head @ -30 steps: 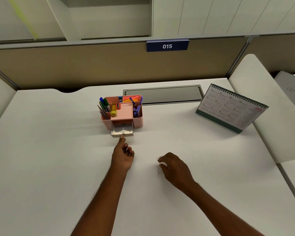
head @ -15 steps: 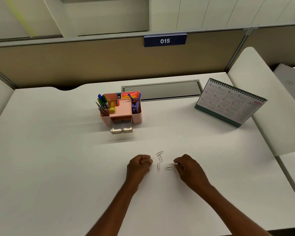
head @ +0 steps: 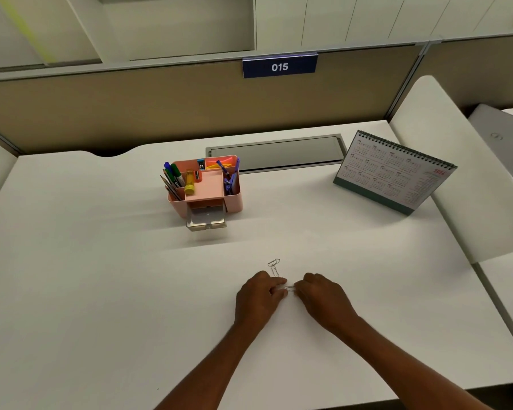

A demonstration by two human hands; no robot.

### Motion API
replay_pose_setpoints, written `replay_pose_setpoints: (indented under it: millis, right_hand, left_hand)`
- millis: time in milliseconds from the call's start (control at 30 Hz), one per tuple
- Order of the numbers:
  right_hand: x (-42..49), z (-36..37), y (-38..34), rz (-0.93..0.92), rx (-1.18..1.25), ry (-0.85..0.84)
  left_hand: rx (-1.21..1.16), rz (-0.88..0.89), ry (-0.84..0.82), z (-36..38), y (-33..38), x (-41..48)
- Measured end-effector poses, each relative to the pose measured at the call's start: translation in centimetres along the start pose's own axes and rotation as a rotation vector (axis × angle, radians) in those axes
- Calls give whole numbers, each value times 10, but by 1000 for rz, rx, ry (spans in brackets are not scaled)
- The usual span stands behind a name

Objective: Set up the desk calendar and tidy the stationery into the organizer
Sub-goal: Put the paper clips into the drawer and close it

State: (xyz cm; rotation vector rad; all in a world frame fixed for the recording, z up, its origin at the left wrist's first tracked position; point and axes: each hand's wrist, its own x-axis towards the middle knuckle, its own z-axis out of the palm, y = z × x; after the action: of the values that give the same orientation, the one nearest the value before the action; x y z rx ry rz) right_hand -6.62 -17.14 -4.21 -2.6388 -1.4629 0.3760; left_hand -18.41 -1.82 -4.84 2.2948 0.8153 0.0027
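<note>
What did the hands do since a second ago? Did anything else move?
The left hand left the open drawer and came back to the clips. It now meets the right hand at one clip; whether either pinches it is unclear. The right hand barely moved. The organizer, open drawer and calendar stayed put.

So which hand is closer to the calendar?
Right. The right hand sits nearer the camera and left of the desk calendar; the left hand is even farther left.
</note>
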Motion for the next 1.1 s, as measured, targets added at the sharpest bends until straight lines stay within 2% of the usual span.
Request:
replay_pose_setpoints:
  millis: [300,600,767,1100]
  right_hand:
    - [2,3,3,-104,-132,30]
    - [14,-8,-7,65,155,-43]
    - [25,-5,-4,150,211,-112]
    - [35,-15,0,133,238,-246]
  left_hand:
    - [113,106,2,3,-2,3]
    - [93,117,-3,3,-2,5]
    - [89,135,9,8,-3,4]
    - [154,215,5,12,-5,4]
